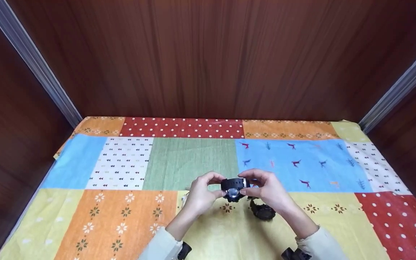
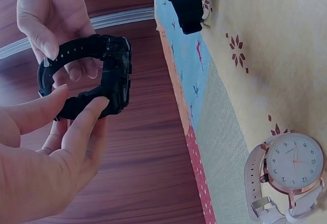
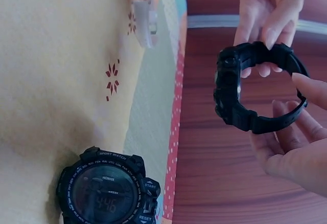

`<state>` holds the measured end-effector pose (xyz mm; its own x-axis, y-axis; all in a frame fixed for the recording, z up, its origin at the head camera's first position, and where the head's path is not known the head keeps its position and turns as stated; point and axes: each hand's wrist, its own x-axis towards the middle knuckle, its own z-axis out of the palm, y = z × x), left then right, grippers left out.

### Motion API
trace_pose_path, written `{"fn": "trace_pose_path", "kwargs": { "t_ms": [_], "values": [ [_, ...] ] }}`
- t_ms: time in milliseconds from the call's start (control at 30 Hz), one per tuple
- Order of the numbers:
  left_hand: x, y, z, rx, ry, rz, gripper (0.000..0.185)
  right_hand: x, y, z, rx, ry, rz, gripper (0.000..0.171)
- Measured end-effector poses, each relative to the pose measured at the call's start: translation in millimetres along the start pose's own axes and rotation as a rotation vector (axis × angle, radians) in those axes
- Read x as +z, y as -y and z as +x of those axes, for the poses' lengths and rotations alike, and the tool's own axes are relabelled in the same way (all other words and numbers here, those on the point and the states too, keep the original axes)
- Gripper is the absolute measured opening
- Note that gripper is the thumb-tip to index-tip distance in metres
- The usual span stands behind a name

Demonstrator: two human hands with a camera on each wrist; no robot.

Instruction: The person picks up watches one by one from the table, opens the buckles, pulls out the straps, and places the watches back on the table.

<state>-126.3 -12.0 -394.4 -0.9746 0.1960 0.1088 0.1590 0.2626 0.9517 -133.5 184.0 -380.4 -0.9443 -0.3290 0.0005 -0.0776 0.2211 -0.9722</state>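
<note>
Watch held between both hands

Hands meet above the patchwork cloth (image 1: 121, 162), each pinching the strap of a black watch (image 1: 233, 187) held in the air. The left hand (image 1: 200, 196) has thumb and fingers curled round one side of the strap loop; the right hand (image 1: 269, 191) grips the other side the same way. A second black watch (image 3: 107, 188) lies on the yellow patch just below the right hand. A white watch (image 2: 286, 175) lies on the cloth near the left hand.
</note>
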Motion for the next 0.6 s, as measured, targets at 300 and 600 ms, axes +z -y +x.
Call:
{"fn": "trace_pose_path", "kwargs": {
  "t_ms": [300,600],
  "values": [
    [1.9,1.1,-1.4,-0.002,0.024,0.031,0.026,1.1,-0.6,-1.0,-0.044,0.009,-0.020,0.032],
    [2.4,-0.5,-2.0,0.004,0.047,0.014,0.033,2.0,-2.2,-1.1,-0.048,0.005,-0.009,0.032]
  ]
}}
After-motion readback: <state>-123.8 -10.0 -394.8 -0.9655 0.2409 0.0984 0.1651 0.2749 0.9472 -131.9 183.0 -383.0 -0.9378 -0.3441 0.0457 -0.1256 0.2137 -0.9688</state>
